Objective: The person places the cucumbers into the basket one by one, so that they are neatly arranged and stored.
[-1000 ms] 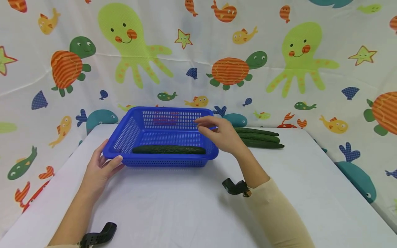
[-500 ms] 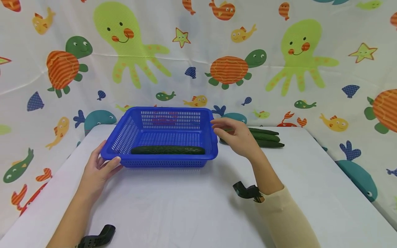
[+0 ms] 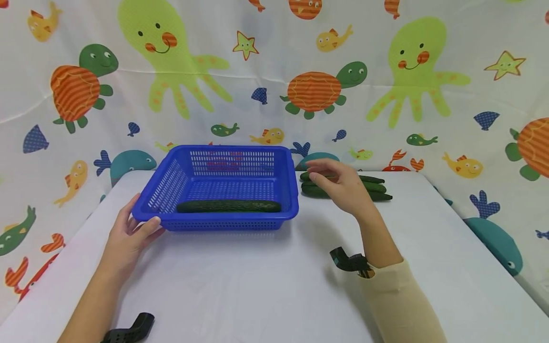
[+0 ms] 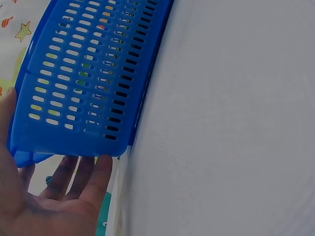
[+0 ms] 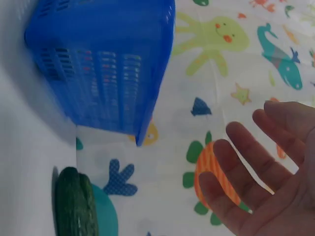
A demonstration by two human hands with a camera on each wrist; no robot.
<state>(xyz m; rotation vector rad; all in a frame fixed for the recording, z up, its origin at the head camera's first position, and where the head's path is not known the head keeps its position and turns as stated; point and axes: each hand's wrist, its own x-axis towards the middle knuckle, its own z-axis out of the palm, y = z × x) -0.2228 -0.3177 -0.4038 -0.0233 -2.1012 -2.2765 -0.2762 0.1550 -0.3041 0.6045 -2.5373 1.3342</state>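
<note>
Left hand (image 3: 128,238) grips a basket (image 3: 223,224); right hand (image 3: 345,190), empty and relaxed, hovers near loose cucumbers (image 3: 375,187) that a careless brush could roll.

- A blue slotted plastic basket (image 3: 225,225) is set open side up, left of centre in the head view.
- One dark green, bumpy cucumber (image 3: 228,206) is laid lengthwise inside, along its near wall.
- Three more cucumbers (image 3: 374,187) are bunched side by side right of centre, partly hidden.
</note>
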